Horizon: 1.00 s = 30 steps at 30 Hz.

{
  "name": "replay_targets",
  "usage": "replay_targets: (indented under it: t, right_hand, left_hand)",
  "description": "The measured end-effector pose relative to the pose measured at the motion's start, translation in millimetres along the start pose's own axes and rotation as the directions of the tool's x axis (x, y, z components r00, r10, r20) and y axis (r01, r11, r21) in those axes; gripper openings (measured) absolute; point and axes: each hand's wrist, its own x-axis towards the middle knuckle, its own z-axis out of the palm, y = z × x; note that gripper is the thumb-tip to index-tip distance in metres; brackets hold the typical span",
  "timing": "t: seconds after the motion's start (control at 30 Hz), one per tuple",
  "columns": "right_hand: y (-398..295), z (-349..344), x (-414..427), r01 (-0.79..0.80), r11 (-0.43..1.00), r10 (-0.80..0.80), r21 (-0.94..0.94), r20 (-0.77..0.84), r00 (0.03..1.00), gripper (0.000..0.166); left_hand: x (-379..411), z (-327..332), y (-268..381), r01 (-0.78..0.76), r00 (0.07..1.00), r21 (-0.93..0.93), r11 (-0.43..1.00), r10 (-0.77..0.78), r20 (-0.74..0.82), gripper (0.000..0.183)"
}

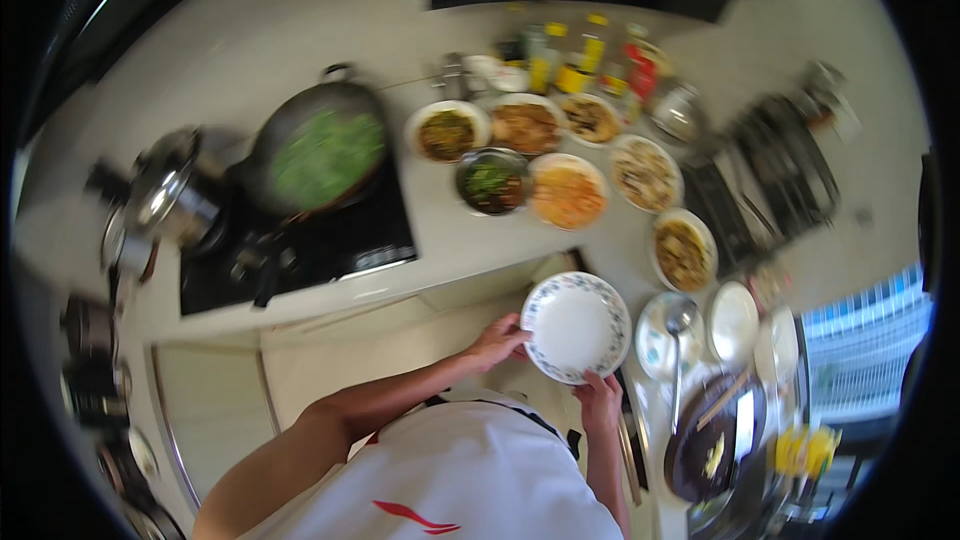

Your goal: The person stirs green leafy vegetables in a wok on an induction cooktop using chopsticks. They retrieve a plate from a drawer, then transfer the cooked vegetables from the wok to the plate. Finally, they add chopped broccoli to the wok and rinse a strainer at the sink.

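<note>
An empty white plate with a floral rim (576, 327) is held in front of my body, over the floor beside the counter corner. My left hand (504, 343) grips its left edge. At its lower edge, my right hand (599, 397) holds the rim with the thumb on top. Right of the plate, a metal ladle (679, 319) rests on a patterned plate (652, 345) on the counter. A black wok (315, 97) of steaming green vegetables (328, 157) stands on the cooktop (300, 262) at the left.
Several filled dishes, among them a bowl of orange food (568, 191), stand along the counter, with bottles (592, 45) behind. A lidded steel pot (169, 191) is left of the wok. Towards the window, a round dark cutting board (690, 450) bears a cleaver (744, 424) and chopsticks (724, 400).
</note>
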Motion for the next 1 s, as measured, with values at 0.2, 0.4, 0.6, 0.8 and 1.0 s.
replay_targets:
  t: [0.2,0.4,0.6,0.8,1.0]
  right_hand:
    - [15,37,-12,-0.024,0.994,0.036,-0.109,0.103,0.994,0.026]
    - [21,92,-22,-0.061,0.961,0.117,-0.268,0.2,0.973,0.037]
    - [15,158,-47,-0.054,0.886,0.231,-0.461,0.336,0.913,0.037]
    - [29,178,-32,-0.028,0.822,0.359,-0.569,0.479,0.801,0.036]
    - [37,179,-40,-0.063,0.752,0.489,-0.656,0.491,0.721,0.033]
  left_hand:
    - [-50,-37,18,0.051,0.995,0.022,0.998,-0.049,-0.083,0.043]
    - [-108,-88,19,-0.023,0.989,-0.096,0.995,0.009,-0.147,0.039]
    - [-176,-113,11,-0.13,0.938,-0.238,0.962,0.041,-0.345,0.04]
    - [-225,-106,-10,-0.182,0.863,-0.342,0.922,-0.017,-0.505,0.045]
    - [-265,-71,-36,-0.23,0.781,-0.391,0.891,-0.07,-0.62,0.049]
